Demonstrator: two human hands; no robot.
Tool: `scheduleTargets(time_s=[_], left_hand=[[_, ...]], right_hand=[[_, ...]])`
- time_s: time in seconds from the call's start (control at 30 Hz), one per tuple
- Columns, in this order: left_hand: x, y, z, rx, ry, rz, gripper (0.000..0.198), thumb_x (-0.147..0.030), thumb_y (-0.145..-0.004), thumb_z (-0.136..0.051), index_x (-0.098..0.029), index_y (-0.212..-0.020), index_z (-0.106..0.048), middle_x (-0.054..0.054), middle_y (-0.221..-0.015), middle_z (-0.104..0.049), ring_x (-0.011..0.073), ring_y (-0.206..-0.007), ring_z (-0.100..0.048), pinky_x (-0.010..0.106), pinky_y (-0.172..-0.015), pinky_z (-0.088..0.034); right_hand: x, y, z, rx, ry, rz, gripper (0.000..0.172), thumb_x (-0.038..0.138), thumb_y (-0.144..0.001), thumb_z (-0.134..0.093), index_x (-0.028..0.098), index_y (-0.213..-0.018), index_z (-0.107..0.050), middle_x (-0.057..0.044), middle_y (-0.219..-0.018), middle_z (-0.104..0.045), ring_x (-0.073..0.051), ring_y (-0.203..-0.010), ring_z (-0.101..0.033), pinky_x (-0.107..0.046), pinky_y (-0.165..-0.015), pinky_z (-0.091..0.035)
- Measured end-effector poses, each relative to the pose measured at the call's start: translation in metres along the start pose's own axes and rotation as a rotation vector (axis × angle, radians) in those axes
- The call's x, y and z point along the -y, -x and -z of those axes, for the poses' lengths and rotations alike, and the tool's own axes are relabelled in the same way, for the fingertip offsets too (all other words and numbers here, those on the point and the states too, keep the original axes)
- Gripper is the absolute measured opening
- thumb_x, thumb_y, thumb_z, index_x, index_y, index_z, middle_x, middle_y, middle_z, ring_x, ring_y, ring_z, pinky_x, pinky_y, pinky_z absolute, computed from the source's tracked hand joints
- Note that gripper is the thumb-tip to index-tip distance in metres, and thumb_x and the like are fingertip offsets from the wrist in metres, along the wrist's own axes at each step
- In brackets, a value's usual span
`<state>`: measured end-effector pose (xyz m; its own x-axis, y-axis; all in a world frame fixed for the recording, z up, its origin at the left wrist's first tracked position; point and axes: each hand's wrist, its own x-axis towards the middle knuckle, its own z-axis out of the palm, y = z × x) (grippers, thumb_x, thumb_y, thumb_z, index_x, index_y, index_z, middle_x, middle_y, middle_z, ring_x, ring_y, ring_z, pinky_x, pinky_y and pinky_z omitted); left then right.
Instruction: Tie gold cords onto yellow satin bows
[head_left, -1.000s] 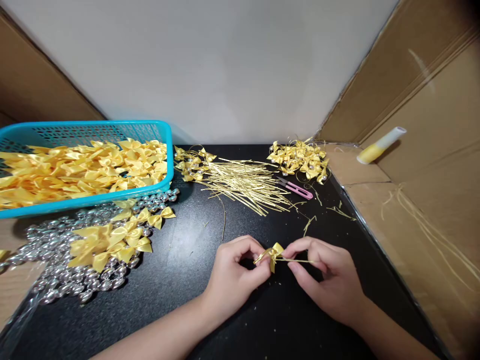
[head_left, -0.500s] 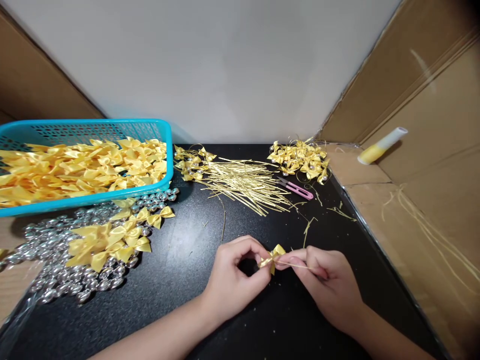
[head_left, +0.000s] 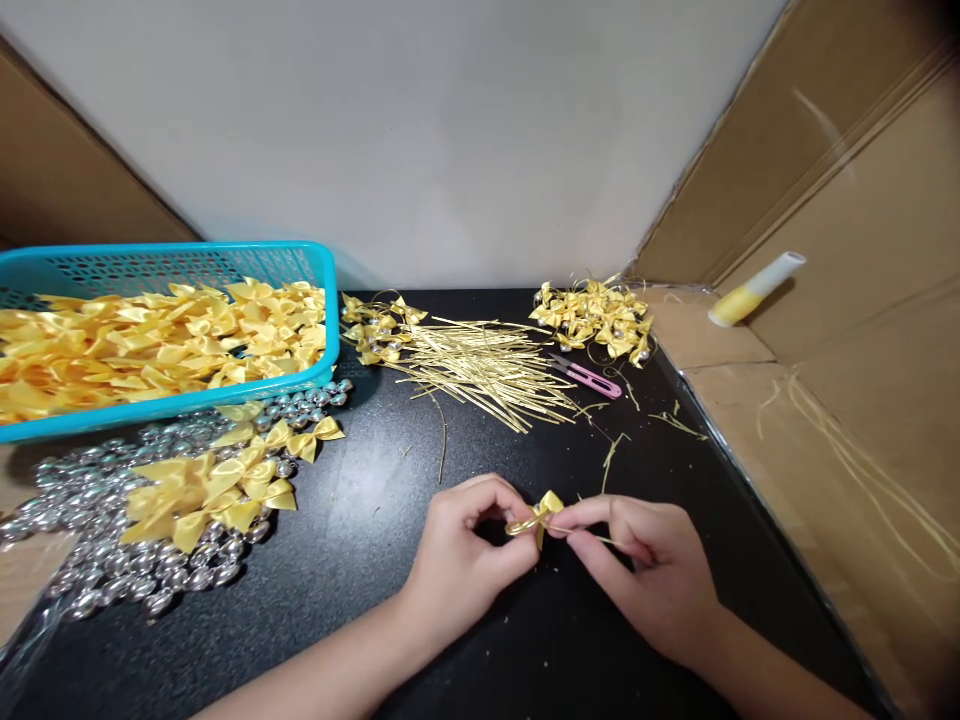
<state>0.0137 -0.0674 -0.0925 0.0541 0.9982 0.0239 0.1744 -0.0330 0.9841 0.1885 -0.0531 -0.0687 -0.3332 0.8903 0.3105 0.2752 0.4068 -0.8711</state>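
Observation:
My left hand pinches a yellow ribbon bow between thumb and fingers, low over the black table. A thin gold cord runs from the bow to my right hand, whose thumb and fingertips are closed on it. Part of the bow is covered by the left fingers. Beyond my hands lies a loose pile of cut gold cords. Pink thread snips rest at the right side of that pile.
A turquoise basket of yellow bows stands at the left. In front of it lie silver beads with several loose bows on top. Bows with cords and beads are heaped at the back right, beside cardboard walls. A yellow-white tube stands there.
My right thumb has shifted down slightly and the right fingers have opened a little around the cord. The bow stays in my left hand. The whole view has moved slightly.

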Motion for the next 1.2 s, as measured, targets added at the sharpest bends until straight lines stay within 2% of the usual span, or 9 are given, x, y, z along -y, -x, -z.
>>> scheduleTargets(time_s=[0.13, 0.27, 0.6, 0.77, 0.87, 0.97, 1.07, 1.13, 1.2], left_hand=[[0.0011, 0.0003, -0.0007, -0.017, 0.015, 0.008, 0.011, -0.006, -0.066, -0.062, -0.016, -0.061, -0.060, 0.000, -0.063, -0.064, 0.0128, -0.060, -0.058, 0.023, -0.057, -0.045], [0.0021, 0.0005, -0.0002, -0.021, 0.051, 0.028, 0.012, -0.005, -0.063, -0.062, -0.016, -0.059, -0.059, 0.000, -0.063, -0.063, 0.0126, -0.060, -0.057, 0.023, -0.058, -0.044], [0.0063, 0.0007, -0.0016, -0.012, 0.065, 0.073, 0.013, -0.012, -0.069, -0.065, -0.016, -0.060, -0.057, 0.001, -0.063, -0.062, 0.0130, -0.059, -0.055, 0.024, -0.056, -0.043], [0.0062, -0.0005, 0.0001, -0.020, 0.086, 0.084, 0.014, -0.016, -0.072, -0.065, -0.016, -0.062, -0.055, 0.001, -0.062, -0.060, 0.0122, -0.058, -0.053, 0.023, -0.055, -0.042], [0.0053, -0.0007, 0.0008, -0.004, 0.097, 0.078, 0.013, -0.016, -0.073, -0.063, -0.017, -0.064, -0.054, 0.000, -0.062, -0.058, 0.0117, -0.058, -0.051, 0.022, -0.054, -0.042], [0.0048, 0.0000, 0.0007, 0.005, 0.106, 0.056, 0.011, -0.015, -0.074, -0.063, -0.017, -0.069, -0.053, -0.002, -0.063, -0.055, 0.0112, -0.059, -0.050, 0.022, -0.055, -0.042], [0.0048, 0.0004, 0.0006, 0.004, 0.100, 0.016, 0.008, -0.016, -0.077, -0.062, -0.018, -0.076, -0.054, -0.002, -0.066, -0.055, 0.0110, -0.060, -0.051, 0.021, -0.056, -0.043], [0.0048, 0.0003, 0.0009, 0.012, 0.076, -0.017, 0.002, -0.017, -0.080, -0.061, -0.018, -0.081, -0.059, -0.001, -0.069, -0.058, 0.0115, -0.061, -0.053, 0.022, -0.057, -0.044], [0.0044, -0.0003, 0.0017, 0.026, 0.056, -0.040, 0.004, -0.019, -0.082, -0.060, -0.018, -0.083, -0.064, 0.001, -0.073, -0.061, 0.0123, -0.063, -0.055, 0.022, -0.058, -0.044]], right_hand=[[0.0013, -0.0004, -0.0026, -0.073, -0.016, 0.024, 0.048, 0.004, -0.081, -0.058, 0.019, -0.056, -0.020, 0.000, -0.068, -0.075, -0.015, -0.064, -0.073, -0.017, -0.055, -0.054], [0.0034, -0.0004, -0.0012, -0.086, -0.020, 0.056, 0.047, 0.001, -0.080, -0.057, 0.018, -0.055, -0.021, 0.001, -0.068, -0.074, -0.014, -0.064, -0.072, -0.017, -0.057, -0.055], [0.0007, 0.0056, 0.0020, -0.098, -0.041, 0.076, 0.046, -0.002, -0.079, -0.055, 0.019, -0.056, -0.022, 0.002, -0.071, -0.074, -0.015, -0.066, -0.072, -0.022, -0.060, -0.057], [0.0011, 0.0036, 0.0054, -0.034, -0.061, 0.055, 0.043, 0.001, -0.081, -0.055, 0.019, -0.058, -0.023, 0.002, -0.068, -0.072, -0.013, -0.063, -0.070, -0.020, -0.057, -0.054], [-0.0002, 0.0008, 0.0059, -0.015, -0.029, 0.002, 0.037, 0.004, -0.080, -0.057, 0.021, -0.061, -0.029, 0.003, -0.065, -0.067, -0.011, -0.059, -0.067, -0.019, -0.056, -0.052], [-0.0029, -0.0001, 0.0038, 0.034, 0.042, -0.050, 0.024, 0.004, -0.077, -0.057, 0.023, -0.076, -0.043, 0.004, -0.066, -0.063, -0.011, -0.058, -0.064, -0.020, -0.059, -0.051], [-0.0047, 0.0007, 0.0007, 0.131, 0.099, -0.072, 0.027, 0.004, -0.074, -0.056, 0.023, -0.092, -0.047, 0.005, -0.066, -0.059, -0.010, -0.058, -0.060, -0.020, -0.060, -0.049], [-0.0048, 0.0006, -0.0001, 0.181, 0.117, -0.100, 0.023, 0.007, -0.076, -0.055, 0.022, -0.092, -0.049, 0.007, -0.060, -0.054, -0.008, -0.051, -0.054, -0.018, -0.054, -0.045], [-0.0039, -0.0013, 0.0019, 0.224, 0.138, -0.161, 0.011, 0.011, -0.078, -0.055, 0.021, -0.081, -0.051, 0.009, -0.052, -0.044, -0.007, -0.043, -0.044, -0.018, -0.047, -0.038]])
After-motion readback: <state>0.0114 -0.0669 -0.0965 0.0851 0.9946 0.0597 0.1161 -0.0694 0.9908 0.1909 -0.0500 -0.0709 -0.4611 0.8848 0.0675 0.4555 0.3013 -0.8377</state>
